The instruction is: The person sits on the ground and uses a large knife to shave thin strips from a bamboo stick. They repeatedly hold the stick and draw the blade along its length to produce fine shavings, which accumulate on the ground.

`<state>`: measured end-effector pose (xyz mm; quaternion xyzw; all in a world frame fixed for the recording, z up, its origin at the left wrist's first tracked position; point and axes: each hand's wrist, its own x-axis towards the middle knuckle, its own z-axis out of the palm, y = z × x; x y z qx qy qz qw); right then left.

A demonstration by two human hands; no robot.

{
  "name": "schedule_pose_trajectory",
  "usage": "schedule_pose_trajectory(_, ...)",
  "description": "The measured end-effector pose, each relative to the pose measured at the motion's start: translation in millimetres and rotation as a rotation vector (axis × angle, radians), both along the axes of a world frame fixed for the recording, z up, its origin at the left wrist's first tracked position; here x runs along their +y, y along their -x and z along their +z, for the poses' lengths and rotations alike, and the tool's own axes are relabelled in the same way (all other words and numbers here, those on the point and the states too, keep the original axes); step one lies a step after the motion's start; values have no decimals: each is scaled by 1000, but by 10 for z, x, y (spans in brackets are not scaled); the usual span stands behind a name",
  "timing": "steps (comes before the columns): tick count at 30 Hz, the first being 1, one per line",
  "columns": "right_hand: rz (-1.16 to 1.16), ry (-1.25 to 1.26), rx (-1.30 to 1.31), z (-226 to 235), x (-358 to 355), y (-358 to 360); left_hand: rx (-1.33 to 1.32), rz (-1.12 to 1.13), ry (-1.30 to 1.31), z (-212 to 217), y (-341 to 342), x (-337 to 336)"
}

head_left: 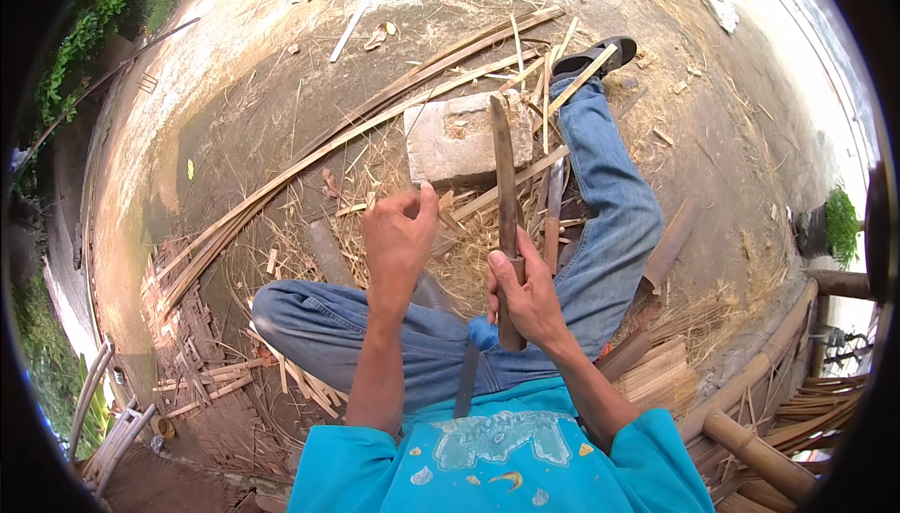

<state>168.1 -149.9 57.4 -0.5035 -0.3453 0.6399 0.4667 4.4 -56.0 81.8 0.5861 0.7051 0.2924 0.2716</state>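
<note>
Hands: right hand [525, 293] around bamboo strip [503, 166]

Bamboo stick [504, 185]: a long, narrow, brown piece, stood nearly upright in the closed right hand [527, 295], its upper end rising well above the hand toward a grey stone block. The left hand [398, 236], fingertips pinched together, hovered just left of it, apart.

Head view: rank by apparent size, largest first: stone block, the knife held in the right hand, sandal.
1. stone block
2. knife, gripped by the right hand; longer than the block but thinner, and nearer the camera, so this ranking is unsure
3. sandal
</note>
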Motion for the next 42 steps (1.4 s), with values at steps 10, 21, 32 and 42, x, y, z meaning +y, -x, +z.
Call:
schedule_pose_trajectory(10, 89, -244, -395, 140, 240, 288, -109, 73, -48, -73, -53, 24)
schedule_pose_trajectory(21, 247, -134, -570, -261, 437, 242, -216, 79, -9, -155, -167, 36)
schedule_pose_trajectory(32, 469, -106, -785, -168, 745, -142, -668, 59, 109, -348, -213, 235)
schedule_pose_trajectory(42, 404, -289, -895, -508, 831, -179, -742, 37, 45, -470, -246, 270)
